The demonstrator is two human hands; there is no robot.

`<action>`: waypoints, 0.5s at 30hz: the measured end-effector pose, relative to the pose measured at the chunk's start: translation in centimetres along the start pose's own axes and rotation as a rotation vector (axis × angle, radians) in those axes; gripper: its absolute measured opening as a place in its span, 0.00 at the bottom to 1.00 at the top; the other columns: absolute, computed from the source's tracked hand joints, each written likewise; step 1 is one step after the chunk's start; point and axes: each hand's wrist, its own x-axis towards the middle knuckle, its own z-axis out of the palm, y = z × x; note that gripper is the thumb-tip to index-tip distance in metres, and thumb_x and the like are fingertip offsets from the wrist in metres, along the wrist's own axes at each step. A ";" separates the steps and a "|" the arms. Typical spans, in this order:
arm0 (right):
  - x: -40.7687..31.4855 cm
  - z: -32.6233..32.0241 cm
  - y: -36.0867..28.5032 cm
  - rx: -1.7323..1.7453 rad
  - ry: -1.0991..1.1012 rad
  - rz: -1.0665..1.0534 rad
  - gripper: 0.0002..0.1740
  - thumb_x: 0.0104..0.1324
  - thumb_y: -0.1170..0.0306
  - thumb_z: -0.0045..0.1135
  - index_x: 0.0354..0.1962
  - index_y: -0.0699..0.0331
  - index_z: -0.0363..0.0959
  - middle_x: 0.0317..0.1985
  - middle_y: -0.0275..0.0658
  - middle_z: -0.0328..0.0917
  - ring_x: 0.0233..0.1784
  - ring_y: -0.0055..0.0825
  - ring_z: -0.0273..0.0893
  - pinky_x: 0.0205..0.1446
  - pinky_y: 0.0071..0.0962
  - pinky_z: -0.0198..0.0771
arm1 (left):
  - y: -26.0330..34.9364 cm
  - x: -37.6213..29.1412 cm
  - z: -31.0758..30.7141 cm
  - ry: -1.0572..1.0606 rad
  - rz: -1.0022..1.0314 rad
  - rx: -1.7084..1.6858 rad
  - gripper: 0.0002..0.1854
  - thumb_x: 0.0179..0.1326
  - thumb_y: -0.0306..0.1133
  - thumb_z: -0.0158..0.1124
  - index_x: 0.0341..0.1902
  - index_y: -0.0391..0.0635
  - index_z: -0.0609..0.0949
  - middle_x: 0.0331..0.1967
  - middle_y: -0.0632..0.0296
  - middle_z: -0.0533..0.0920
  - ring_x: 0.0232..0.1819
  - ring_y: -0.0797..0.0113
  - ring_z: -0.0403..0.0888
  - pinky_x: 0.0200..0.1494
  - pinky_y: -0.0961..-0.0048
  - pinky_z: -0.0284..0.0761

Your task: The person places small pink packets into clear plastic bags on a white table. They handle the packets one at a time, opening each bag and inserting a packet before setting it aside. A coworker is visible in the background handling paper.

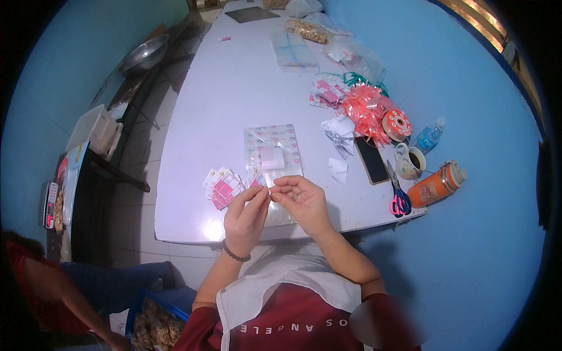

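Observation:
My left hand [246, 217] and my right hand [305, 199] meet at their fingertips above the near edge of the white table. Between them they pinch a small pink-and-white printed label [255, 179], largely hidden by the fingers. Beneath and beyond the hands lies a stack of clear plastic bags [283, 136] with a printed pattern. On that stack rests a small pale pink-and-white packet or folded label [272, 158]. Left of my left hand, a fanned pile of pink-and-white labels [223, 188] lies on the tabletop.
At right lie scissors [398, 197], a phone [371, 160], an orange bottle [434, 186], a coffee mug [411, 161], a water bottle [429, 137] and pink ribbon [362, 107]. Another person [57, 289] sits low left beside a blue crate [136, 307]. A wall borders the table's right side.

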 end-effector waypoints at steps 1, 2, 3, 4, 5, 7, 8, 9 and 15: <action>0.0 0.0 0.0 -0.004 0.004 0.011 0.17 0.67 0.83 0.62 0.53 0.75 0.74 0.45 0.43 0.82 0.50 0.22 0.80 0.56 0.20 0.76 | 0.0 0.0 0.0 0.001 0.004 0.002 0.19 0.52 0.16 0.74 0.50 0.39 0.85 0.44 0.53 0.85 0.42 0.59 0.86 0.43 0.69 0.83; 0.0 0.0 -0.1 -0.001 0.008 0.019 0.17 0.67 0.84 0.62 0.53 0.75 0.74 0.45 0.42 0.82 0.49 0.22 0.80 0.56 0.20 0.76 | 0.0 0.0 0.0 0.000 0.000 -0.002 0.19 0.52 0.16 0.74 0.50 0.39 0.85 0.44 0.53 0.85 0.42 0.59 0.86 0.43 0.69 0.83; 0.0 0.0 0.0 0.011 0.007 0.018 0.17 0.66 0.84 0.62 0.53 0.74 0.74 0.44 0.42 0.82 0.48 0.21 0.80 0.56 0.20 0.76 | -0.1 0.0 -0.1 0.001 0.021 0.014 0.19 0.52 0.16 0.74 0.50 0.39 0.85 0.44 0.54 0.85 0.42 0.59 0.86 0.43 0.69 0.82; 0.0 0.0 0.0 0.003 0.008 0.022 0.17 0.66 0.84 0.61 0.53 0.74 0.74 0.44 0.41 0.82 0.48 0.21 0.80 0.56 0.20 0.76 | -0.1 0.0 -0.1 0.001 0.034 0.025 0.20 0.52 0.16 0.74 0.50 0.40 0.85 0.44 0.54 0.85 0.42 0.59 0.86 0.43 0.69 0.82; 0.0 0.1 0.0 0.004 0.006 0.016 0.17 0.66 0.84 0.61 0.53 0.74 0.74 0.44 0.41 0.82 0.48 0.21 0.80 0.55 0.20 0.76 | -0.1 0.0 -0.1 -0.004 0.035 0.031 0.20 0.52 0.17 0.75 0.50 0.40 0.85 0.44 0.54 0.85 0.42 0.59 0.85 0.43 0.69 0.82; 0.0 0.1 0.1 -0.005 0.006 0.008 0.17 0.66 0.85 0.61 0.52 0.74 0.74 0.44 0.41 0.82 0.47 0.20 0.80 0.55 0.19 0.76 | -0.2 -0.1 -0.1 -0.007 0.064 0.041 0.20 0.51 0.17 0.75 0.50 0.41 0.85 0.44 0.55 0.85 0.43 0.59 0.85 0.43 0.69 0.81; 0.0 0.1 0.2 -0.015 0.009 0.004 0.16 0.66 0.85 0.60 0.52 0.73 0.74 0.44 0.40 0.82 0.47 0.20 0.80 0.55 0.19 0.75 | -0.2 -0.1 -0.1 -0.011 0.068 0.039 0.20 0.51 0.17 0.75 0.50 0.41 0.85 0.44 0.55 0.85 0.43 0.60 0.85 0.43 0.68 0.81; 0.1 0.1 0.2 -0.020 0.012 -0.003 0.16 0.66 0.85 0.60 0.52 0.73 0.74 0.44 0.40 0.82 0.47 0.20 0.80 0.55 0.19 0.75 | -0.2 -0.1 -0.1 -0.008 0.078 0.046 0.20 0.51 0.17 0.75 0.50 0.41 0.85 0.44 0.55 0.85 0.43 0.60 0.85 0.43 0.68 0.80; 0.1 0.2 0.4 -0.023 0.013 -0.028 0.15 0.67 0.84 0.61 0.51 0.73 0.75 0.42 0.37 0.82 0.47 0.18 0.80 0.52 0.18 0.75 | -0.2 -0.1 -0.2 -0.002 0.086 0.056 0.21 0.51 0.17 0.75 0.50 0.41 0.86 0.44 0.55 0.84 0.42 0.60 0.85 0.43 0.68 0.80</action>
